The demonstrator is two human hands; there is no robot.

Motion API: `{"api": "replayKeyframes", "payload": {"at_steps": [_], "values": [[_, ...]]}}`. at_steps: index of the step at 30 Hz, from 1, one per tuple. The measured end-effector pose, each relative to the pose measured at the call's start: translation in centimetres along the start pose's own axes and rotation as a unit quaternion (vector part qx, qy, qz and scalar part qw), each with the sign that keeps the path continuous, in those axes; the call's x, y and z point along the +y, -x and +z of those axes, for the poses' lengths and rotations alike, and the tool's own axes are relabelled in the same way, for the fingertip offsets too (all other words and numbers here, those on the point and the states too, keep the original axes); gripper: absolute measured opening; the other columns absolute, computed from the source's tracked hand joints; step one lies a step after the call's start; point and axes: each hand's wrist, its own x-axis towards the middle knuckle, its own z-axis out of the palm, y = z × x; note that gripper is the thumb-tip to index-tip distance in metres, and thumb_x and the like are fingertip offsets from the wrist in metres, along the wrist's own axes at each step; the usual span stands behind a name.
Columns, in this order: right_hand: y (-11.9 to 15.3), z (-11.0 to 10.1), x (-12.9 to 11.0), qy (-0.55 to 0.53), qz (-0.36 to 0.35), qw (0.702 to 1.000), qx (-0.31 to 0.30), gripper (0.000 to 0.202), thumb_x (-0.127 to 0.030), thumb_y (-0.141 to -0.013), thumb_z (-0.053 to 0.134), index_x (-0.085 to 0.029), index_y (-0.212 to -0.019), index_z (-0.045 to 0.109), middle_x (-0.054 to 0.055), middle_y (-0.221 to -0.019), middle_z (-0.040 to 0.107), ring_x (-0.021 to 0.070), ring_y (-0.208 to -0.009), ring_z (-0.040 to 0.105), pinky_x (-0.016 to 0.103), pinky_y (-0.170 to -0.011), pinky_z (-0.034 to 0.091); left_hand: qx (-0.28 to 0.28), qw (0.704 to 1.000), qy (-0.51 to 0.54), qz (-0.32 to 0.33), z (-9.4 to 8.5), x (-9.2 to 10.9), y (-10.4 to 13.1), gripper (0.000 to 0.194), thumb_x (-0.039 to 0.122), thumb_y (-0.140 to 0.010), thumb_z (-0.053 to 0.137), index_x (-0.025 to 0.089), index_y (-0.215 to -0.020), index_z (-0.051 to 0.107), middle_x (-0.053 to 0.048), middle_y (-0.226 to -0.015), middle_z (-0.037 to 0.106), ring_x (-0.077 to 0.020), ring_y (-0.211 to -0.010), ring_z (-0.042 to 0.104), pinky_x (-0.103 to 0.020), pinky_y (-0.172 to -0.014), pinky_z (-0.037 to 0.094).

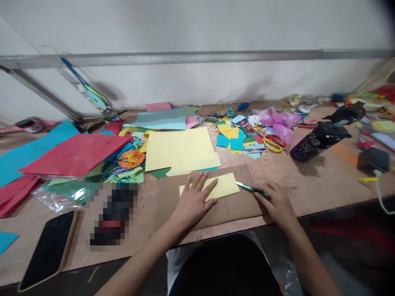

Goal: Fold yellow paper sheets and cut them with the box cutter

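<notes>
My left hand [197, 195] lies with its fingers spread on a yellow paper strip [226, 186], pressing it on a brown cardboard sheet [173, 205]. My right hand [276, 201] is closed around a green craft knife [251, 189]. The knife's blade points left, close to the strip's right end. Behind the cardboard lie larger yellow sheets [180, 150].
Red sheets [77, 154] and a phone [49, 248] are on the left, beside a pixelated dark area. Behind the cardboard are coloured scraps [237, 142] and yellow-handled scissors [272, 144]. A dark bottle [317, 142] and a black box [373, 160] stand at right.
</notes>
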Motion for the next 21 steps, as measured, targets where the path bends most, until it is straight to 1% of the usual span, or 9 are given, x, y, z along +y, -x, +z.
{"api": "replayKeyframes", "payload": {"at_steps": [4,8,14,17,21], "values": [[0.0,-0.2,0.1,0.016,-0.001,1.0,0.011,0.021,-0.033,-0.102,0.058,-0.026,-0.111,0.076,0.007,-0.093,0.066,0.0259,-0.091,0.063,0.039,-0.08,0.051,0.0,1.0,0.008,0.003,0.1,-0.1,0.0,0.062,0.053,-0.104,0.054,0.037,-0.162,0.039,-0.01,-0.173,0.027,-0.0327,-0.16,0.025,-0.063,-0.127,0.02],[0.1,-0.2,0.1,0.015,-0.008,1.0,-0.005,0.021,-0.032,-0.103,0.059,-0.026,-0.112,0.076,0.007,-0.093,0.065,0.0254,-0.091,0.063,0.038,-0.079,0.051,-0.007,1.0,0.01,-0.001,0.0,-0.1,-0.1,0.062,0.052,-0.104,0.055,0.035,-0.162,0.039,-0.011,-0.174,0.026,-0.0336,-0.16,0.025,-0.064,-0.127,0.021],[0.2,0.0,0.2,-0.011,-0.012,1.0,-0.007,0.02,-0.031,-0.102,0.06,-0.026,-0.114,0.075,0.006,-0.094,0.066,0.0248,-0.092,0.063,0.037,-0.08,0.052,-0.024,1.0,0.005,-0.003,-0.7,0.2,-0.1,0.063,0.052,-0.104,0.055,0.034,-0.163,0.038,-0.013,-0.174,0.024,-0.0345,-0.16,0.025,-0.066,-0.126,0.022],[0.1,0.0,0.2,-0.015,-0.009,1.0,-0.017,0.021,-0.032,-0.102,0.06,-0.026,-0.113,0.076,0.006,-0.093,0.065,0.0247,-0.09,0.063,0.037,-0.078,0.053,-0.03,1.0,0.005,0.005,-1.4,0.8,-0.4,0.062,0.051,-0.105,0.054,0.034,-0.163,0.038,-0.014,-0.174,0.023,-0.0342,-0.16,0.024,-0.066,-0.126,0.021],[0.1,0.1,0.0,-0.016,-0.009,0.999,-0.031,0.022,-0.033,-0.102,0.059,-0.027,-0.114,0.077,0.007,-0.093,0.067,0.0252,-0.091,0.064,0.038,-0.079,0.054,-0.035,0.998,0.016,0.045,-1.8,2.1,-1.4,0.062,0.055,-0.106,0.051,0.035,-0.163,0.037,-0.012,-0.175,0.022,-0.0328,-0.161,0.021,-0.064,-0.127,0.02]]}}
